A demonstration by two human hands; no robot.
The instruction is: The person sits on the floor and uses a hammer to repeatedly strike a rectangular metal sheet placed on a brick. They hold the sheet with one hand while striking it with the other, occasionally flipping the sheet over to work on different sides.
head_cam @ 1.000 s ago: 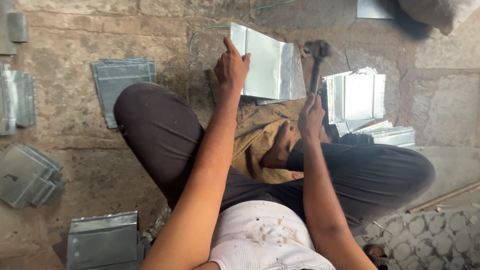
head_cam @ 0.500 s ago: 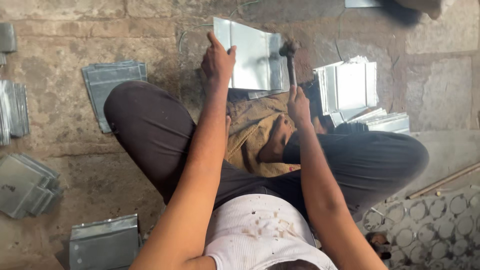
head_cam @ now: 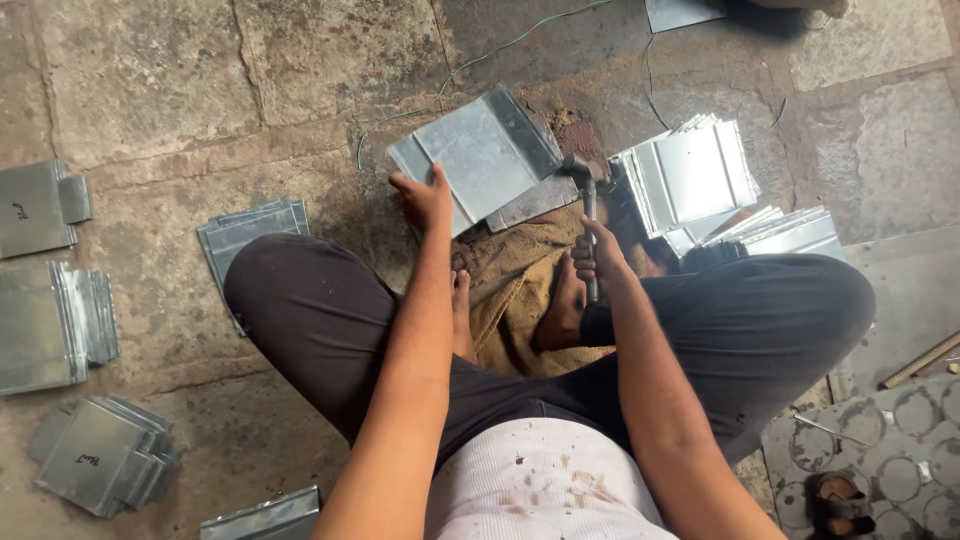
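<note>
A: What matters most in this step, as you judge it?

B: Keeping the big folded metal sheet [head_cam: 480, 160] from shifting. It lies tilted on the stone floor [head_cam: 150, 90] just in front of the crossed legs, its near edge touching the brown sackcloth [head_cam: 510, 290]. The left hand [head_cam: 425, 198] presses on its near left corner, fingers spread and flat, not wrapped round anything. I'd keep those fingers well away from the seam.

A: And the other hand?

B: The right hand [head_cam: 592, 255] is closed round the handle of a hammer [head_cam: 583, 185], whose head sits at the sheet's lower right fold. Short, square blows along that fold would serve best, I think; a glancing one could dent the panel or slip towards the bare foot [head_cam: 560, 315] lying on the cloth.

A: What crowds the work?

B: The stack of bright finished sheets [head_cam: 690, 175] stands just beside the hammer on the right, so the swing has little room. More piles of sheets [head_cam: 55, 325] lie well apart on the left. Thin wire [head_cam: 470, 60] trails across the floor beyond the sheet, and a slim rod [head_cam: 918, 360] rests at the far right.
</note>
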